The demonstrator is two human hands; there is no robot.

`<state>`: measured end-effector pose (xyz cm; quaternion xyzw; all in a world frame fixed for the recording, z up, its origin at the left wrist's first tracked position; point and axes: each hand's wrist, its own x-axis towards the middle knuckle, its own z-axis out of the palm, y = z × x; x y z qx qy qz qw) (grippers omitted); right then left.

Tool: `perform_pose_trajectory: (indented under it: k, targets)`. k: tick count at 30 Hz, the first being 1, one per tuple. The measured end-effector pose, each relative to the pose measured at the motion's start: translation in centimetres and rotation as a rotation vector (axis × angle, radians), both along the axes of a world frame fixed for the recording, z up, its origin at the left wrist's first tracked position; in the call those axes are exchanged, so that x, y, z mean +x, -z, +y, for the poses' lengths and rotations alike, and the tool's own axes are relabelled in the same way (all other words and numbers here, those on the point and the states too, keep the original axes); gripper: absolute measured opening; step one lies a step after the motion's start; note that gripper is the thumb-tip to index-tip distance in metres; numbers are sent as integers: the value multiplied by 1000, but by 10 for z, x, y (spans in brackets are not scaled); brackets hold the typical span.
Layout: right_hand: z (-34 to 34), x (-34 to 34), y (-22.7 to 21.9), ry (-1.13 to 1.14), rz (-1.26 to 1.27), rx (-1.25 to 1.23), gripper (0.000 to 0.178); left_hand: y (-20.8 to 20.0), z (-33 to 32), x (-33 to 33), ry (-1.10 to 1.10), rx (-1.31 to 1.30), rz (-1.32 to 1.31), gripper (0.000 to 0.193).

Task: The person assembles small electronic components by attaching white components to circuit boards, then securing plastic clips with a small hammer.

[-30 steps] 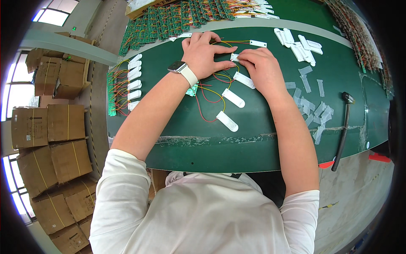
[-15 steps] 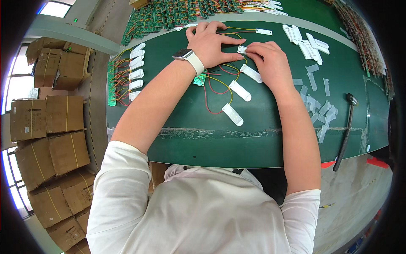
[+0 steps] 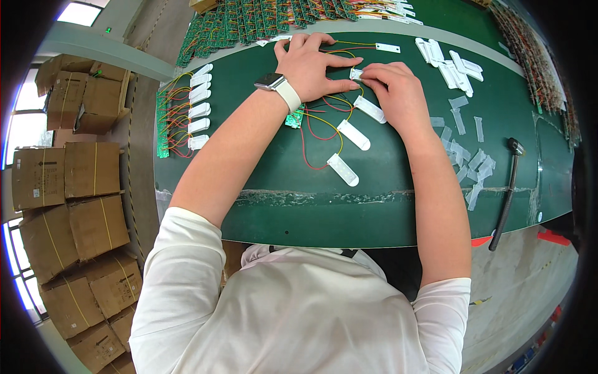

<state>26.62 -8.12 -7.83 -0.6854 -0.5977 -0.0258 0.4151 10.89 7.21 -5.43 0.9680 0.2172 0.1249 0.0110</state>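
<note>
My left hand (image 3: 305,67) lies over a small green circuit board (image 3: 294,118), fingers spread, its thumb and index finger reaching toward a small white wired piece (image 3: 355,73). My right hand (image 3: 397,93) pinches that piece at its right end; the fingers cover much of it. Red and yellow wires run from the board to a white plastic piece (image 3: 370,109) just below the right hand, another (image 3: 353,134) lower down, and a third (image 3: 342,169) with a dotted surface nearest me. A flat white strip (image 3: 387,47) on wires lies beyond my hands.
At the left sits a finished-looking green board (image 3: 162,124) wired to several white pieces. Loose white covers (image 3: 458,71) are piled at the right, above clear tape-like strips (image 3: 479,162) and a black-handled hammer (image 3: 507,193). Many circuit boards (image 3: 249,25) line the far side. Cartons (image 3: 93,168) stand left.
Both hands keep nearly the same place and pose around the small white piece. The view has shifted very slightly.
</note>
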Motion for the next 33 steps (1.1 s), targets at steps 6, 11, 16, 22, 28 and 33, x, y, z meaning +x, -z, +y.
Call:
perform_pose_trajectory:
  k: [6,11,16,22,28,33]
  targets:
    - [1,0,0,4,-31,-2,10,-3,-1,0,18,36,12,53]
    - [2,-3,0,21,-57,-14,10,-7,-4,2,-14,66,80,55]
    - [0,-5,-1,35,-79,-21,10,0,-8,1,-35,45,94,57]
    - [0,-6,-1,23,-43,-7,9,-2,-13,-1,2,162,-197,58]
    - [-1,-5,0,-8,5,15,9,-1,-14,-5,-61,134,-134,51]
    - [0,-3,1,-22,11,25,9,5,-10,-4,35,127,-209,46]
